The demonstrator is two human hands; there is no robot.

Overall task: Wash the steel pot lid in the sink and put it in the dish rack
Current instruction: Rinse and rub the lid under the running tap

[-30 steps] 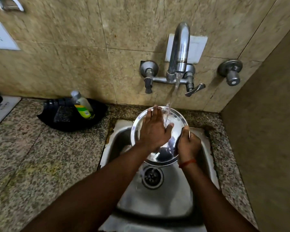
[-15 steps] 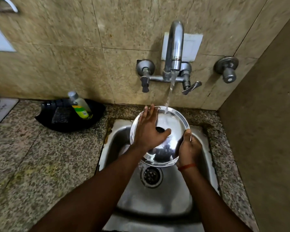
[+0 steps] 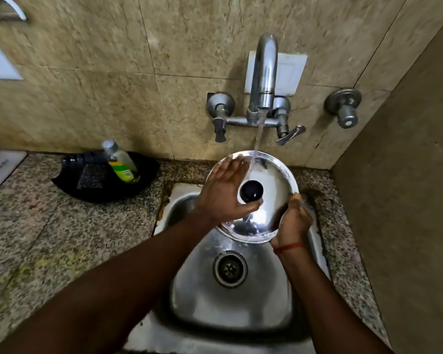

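My left hand [image 3: 225,192] has slid off the knob [image 3: 251,191], flat on the lid [image 3: 274,180] under the tap [image 3: 264,72]; right hand [image 3: 292,221] grips the rim. Still rinsing.

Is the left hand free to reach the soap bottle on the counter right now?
Probably yes: the left hand only rests flat on the lid, and bare counter leads to the soap bottle.

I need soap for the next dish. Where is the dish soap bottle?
The soap bottle leans in the black tray on the counter, left of the sink, against the wall.
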